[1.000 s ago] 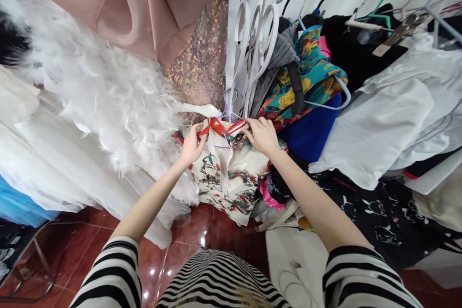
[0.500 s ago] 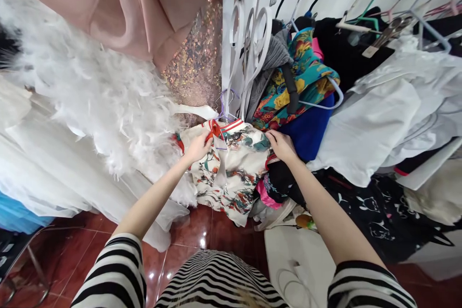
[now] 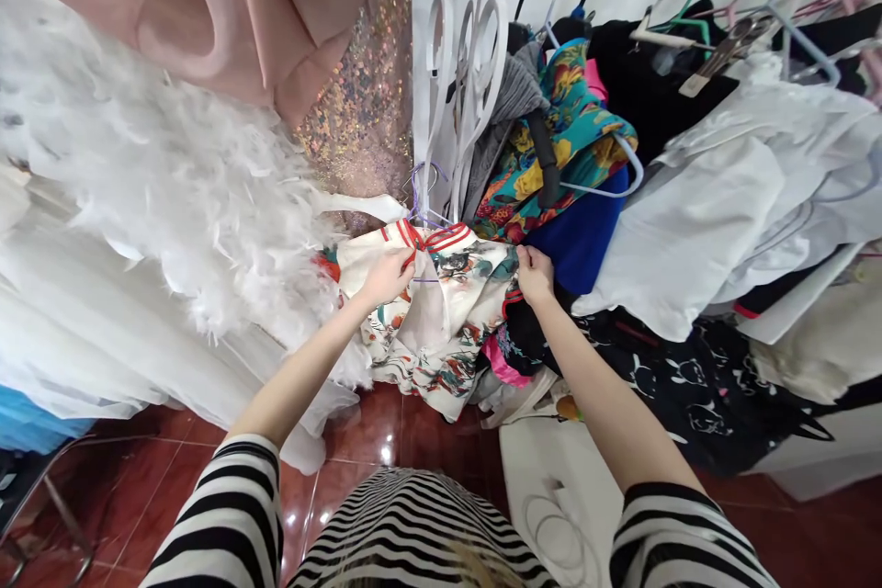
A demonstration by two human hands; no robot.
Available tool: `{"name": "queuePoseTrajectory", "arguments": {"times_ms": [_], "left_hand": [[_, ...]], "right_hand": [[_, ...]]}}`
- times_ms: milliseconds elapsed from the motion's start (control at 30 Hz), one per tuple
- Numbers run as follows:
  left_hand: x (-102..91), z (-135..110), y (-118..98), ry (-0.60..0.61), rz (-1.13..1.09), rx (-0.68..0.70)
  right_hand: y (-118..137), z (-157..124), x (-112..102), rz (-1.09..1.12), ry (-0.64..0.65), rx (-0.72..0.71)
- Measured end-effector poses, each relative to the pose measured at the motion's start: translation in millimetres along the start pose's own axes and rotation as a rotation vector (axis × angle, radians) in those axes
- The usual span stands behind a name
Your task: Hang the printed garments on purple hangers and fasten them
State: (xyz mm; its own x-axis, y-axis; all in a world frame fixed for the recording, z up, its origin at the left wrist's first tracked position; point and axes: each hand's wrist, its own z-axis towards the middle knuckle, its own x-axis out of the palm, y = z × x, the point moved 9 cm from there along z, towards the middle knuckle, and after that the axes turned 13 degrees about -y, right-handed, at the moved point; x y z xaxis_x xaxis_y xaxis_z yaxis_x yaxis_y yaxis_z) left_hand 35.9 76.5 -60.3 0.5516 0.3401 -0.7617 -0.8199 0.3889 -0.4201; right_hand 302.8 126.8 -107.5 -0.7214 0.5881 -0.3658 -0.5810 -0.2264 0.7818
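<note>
Over the glossy red tile floor (image 3: pixel 372 441), between a white feathered garment (image 3: pixel 165 184) and heaped clothes (image 3: pixel 571 133), the left hand (image 3: pixel 386 277) pinches its fingers on the red-trimmed collar of a floral blouse (image 3: pixel 447 322), the right hand (image 3: pixel 535 276) clamping its edge.

Blouse (image 3: pixel 441 322) right in front of me
Feathered gown (image 3: pixel 158 165) on my left, piled clothes (image 3: pixel 689 230) on my right, tiled floor (image 3: pixel 368 432) below.

White feather trim (image 3: pixel 158 175) hangs beside blush satin (image 3: pixel 227 9) and sequinned fabric (image 3: pixel 358 119); a floral top (image 3: pixel 571 129) drapes near a white scrollwork rack (image 3: pixel 419 37), above red floor tiles (image 3: pixel 372 432).
</note>
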Motion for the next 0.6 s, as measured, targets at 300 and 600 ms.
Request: {"name": "queuePoseTrajectory", "arguments": {"times_ms": [300, 600], "left_hand": [[-7.0, -5, 21, -0.069, -0.144, -0.125], [11.6, 13, 29, -0.134, -0.695, -0.391]], "right_hand": [[42, -21, -7, -0.169, -0.147, -0.375], [86, -92, 55, -0.362, 0.208, -0.586]]}}
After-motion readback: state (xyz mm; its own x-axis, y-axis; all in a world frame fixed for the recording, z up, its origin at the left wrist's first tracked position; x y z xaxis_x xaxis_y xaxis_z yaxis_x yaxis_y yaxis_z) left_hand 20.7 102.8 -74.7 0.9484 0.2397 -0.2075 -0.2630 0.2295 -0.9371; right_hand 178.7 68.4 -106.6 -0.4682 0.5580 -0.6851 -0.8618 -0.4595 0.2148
